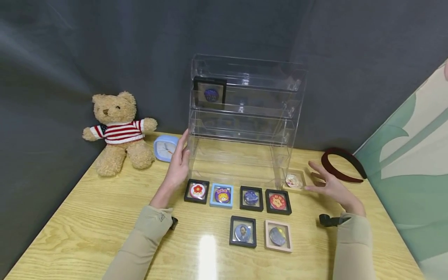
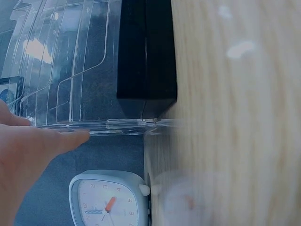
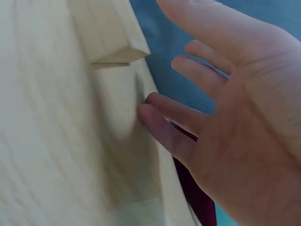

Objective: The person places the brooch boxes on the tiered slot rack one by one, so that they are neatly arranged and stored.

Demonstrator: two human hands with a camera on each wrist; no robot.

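Observation:
A clear acrylic tiered display rack stands at the back of the table. My left hand touches its left side with straight fingers; the left wrist view shows the same hand along the clear side panel. One black display frame with a round blue badge leans on an upper tier, at the left. By the rack's lower right corner lies a light wood-coloured frame with a badge inside. Beside that frame, my right hand hovers with spread fingers, holding nothing; in the right wrist view, a gap separates the hand from the frame.
Several framed badges lie before the rack, including a blue frame and a pink frame. A teddy bear and a blue clock are at the left. A dark red headband lies at the right.

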